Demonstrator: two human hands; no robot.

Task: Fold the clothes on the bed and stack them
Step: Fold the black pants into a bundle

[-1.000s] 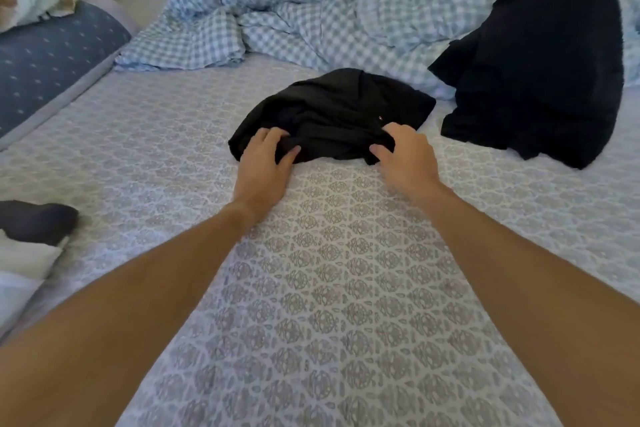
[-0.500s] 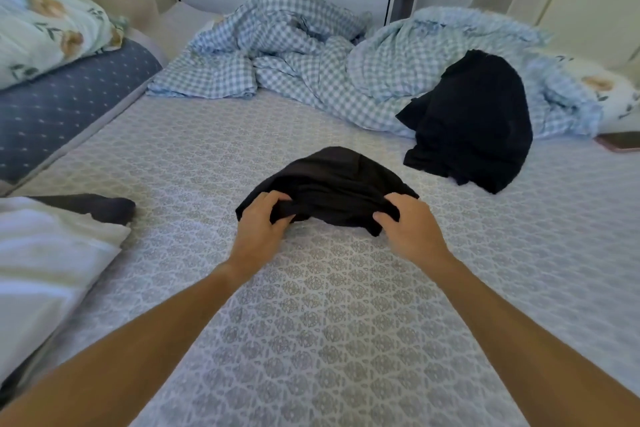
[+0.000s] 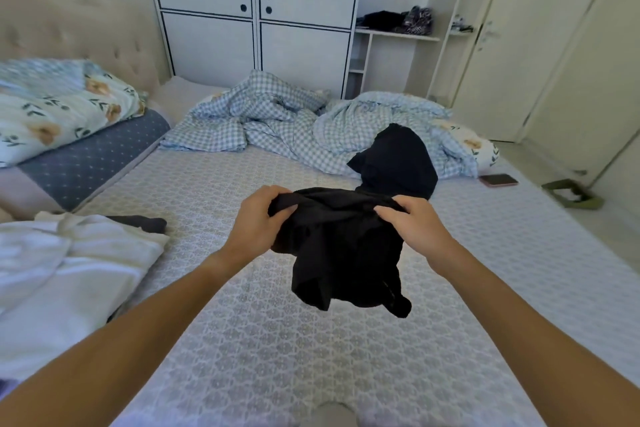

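Black garment (image 3: 341,253), 1 item, soft and limp: left hand (image 3: 256,218) and right hand (image 3: 415,229) pinched its top edge, hem drooping toward 6 o'clock.

Two bare forearms, no sleeves, left hand (image 3: 254,218) and right hand (image 3: 417,229) without rings or watch

Over a bed (image 3: 346,374) with a grey-patterned sheet, the left hand (image 3: 258,218) and right hand (image 3: 414,225) each pinch the top edge of a crumpled black cloth garment (image 3: 341,253), which hangs between them. Beyond it a second black garment (image 3: 398,163) lies against a rumpled blue-checked blanket (image 3: 277,121). White folded fabric (image 3: 69,270) sits at the left edge, a pink-edged phone (image 3: 498,179) far right.
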